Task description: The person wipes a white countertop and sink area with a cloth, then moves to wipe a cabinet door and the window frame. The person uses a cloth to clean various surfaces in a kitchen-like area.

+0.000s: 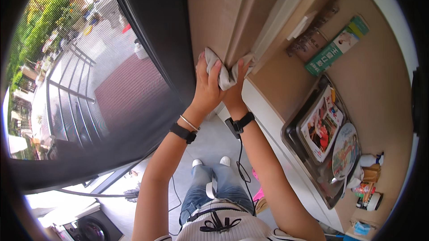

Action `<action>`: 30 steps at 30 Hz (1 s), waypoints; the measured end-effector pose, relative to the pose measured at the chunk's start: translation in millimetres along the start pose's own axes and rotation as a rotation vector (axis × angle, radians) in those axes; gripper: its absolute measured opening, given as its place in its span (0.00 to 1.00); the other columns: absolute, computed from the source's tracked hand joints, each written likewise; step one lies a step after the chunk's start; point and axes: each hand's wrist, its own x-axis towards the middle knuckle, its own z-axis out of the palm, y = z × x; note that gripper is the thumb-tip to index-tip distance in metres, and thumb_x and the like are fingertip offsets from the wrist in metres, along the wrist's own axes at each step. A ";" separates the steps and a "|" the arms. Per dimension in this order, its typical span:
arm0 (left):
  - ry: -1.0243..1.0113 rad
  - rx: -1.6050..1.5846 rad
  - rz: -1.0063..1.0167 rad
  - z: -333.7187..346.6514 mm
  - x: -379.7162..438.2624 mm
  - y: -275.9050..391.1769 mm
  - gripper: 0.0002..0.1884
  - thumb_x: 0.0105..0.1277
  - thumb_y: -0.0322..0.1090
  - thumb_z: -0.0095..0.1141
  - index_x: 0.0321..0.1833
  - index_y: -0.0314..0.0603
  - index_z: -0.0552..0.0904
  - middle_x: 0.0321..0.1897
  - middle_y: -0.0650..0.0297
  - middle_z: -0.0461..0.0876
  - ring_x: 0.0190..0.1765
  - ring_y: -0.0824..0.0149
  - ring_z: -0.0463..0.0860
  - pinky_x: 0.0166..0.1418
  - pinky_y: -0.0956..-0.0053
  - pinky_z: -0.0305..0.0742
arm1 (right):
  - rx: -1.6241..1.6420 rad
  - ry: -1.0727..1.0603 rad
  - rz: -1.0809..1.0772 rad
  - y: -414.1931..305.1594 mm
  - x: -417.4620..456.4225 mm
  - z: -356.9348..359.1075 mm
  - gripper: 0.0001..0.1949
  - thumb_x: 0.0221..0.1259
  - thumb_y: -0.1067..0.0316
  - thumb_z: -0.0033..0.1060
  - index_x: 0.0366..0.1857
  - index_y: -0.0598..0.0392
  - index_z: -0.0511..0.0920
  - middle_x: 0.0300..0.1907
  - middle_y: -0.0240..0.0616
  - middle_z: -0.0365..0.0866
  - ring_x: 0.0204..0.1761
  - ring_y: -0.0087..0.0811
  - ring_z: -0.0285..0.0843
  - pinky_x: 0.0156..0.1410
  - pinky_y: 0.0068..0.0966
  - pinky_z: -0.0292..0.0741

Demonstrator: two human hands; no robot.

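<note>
A light grey cloth (216, 68) is bunched against the ridged edge of a wood-toned door or panel (218, 13), held between both hands. My left hand (207, 81) grips the cloth's left part, its fingers pressing it to the panel face. Close beside it, partly behind the left wrist, my right hand (236, 85) holds the right part of the cloth at the panel's raised trim. The two hands touch or nearly touch at the heels. Some fingertips are hidden by the cloth.
A dark-framed mesh screen door (150, 29) stands at left. On the right, a wooden shelf (274, 83) bears a metal tray (288, 133), a round hand fan (345, 147), a green box (338, 44) and a spray bottle (370, 160). Black cables hang beside the legs.
</note>
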 end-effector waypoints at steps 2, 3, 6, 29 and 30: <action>0.031 -0.036 -0.062 5.2 -18.9 -4.7 0.38 0.59 0.31 0.63 0.71 0.37 0.58 0.70 0.33 0.49 0.71 0.30 0.56 0.71 0.42 0.57 | -0.189 0.130 -0.139 5.8 -22.9 14.6 0.31 0.73 0.55 0.46 0.69 0.65 0.49 0.65 0.68 0.53 0.65 0.64 0.58 0.70 0.45 0.59; 0.048 -0.051 -0.097 11.1 -34.0 -12.0 0.37 0.58 0.31 0.64 0.70 0.37 0.60 0.69 0.34 0.51 0.70 0.29 0.57 0.71 0.41 0.58 | -0.117 0.104 -0.110 10.4 -33.5 22.0 0.31 0.72 0.56 0.47 0.69 0.65 0.49 0.65 0.69 0.52 0.65 0.65 0.57 0.70 0.46 0.59; 0.033 -0.091 -0.201 35.4 -87.8 -22.7 0.41 0.57 0.31 0.61 0.73 0.35 0.55 0.71 0.33 0.47 0.73 0.31 0.51 0.73 0.43 0.52 | 0.028 0.018 -0.032 27.1 -70.8 23.9 0.31 0.72 0.58 0.49 0.69 0.65 0.50 0.66 0.71 0.51 0.65 0.67 0.56 0.70 0.48 0.59; 0.025 -0.302 -0.476 227.9 -393.4 -79.8 0.35 0.65 0.26 0.45 0.75 0.30 0.48 0.73 0.34 0.47 0.75 0.35 0.49 0.77 0.51 0.45 | 0.177 -0.035 0.208 265.9 -339.4 103.1 0.33 0.75 0.41 0.28 0.66 0.64 0.53 0.64 0.57 0.57 0.66 0.50 0.58 0.72 0.38 0.54; 0.020 -0.307 -0.467 224.5 -392.4 -80.2 0.35 0.66 0.27 0.44 0.75 0.29 0.47 0.74 0.36 0.46 0.76 0.39 0.48 0.77 0.53 0.43 | 0.165 -0.043 0.189 264.9 -338.7 102.5 0.33 0.75 0.41 0.27 0.65 0.65 0.53 0.63 0.57 0.58 0.66 0.50 0.58 0.71 0.38 0.54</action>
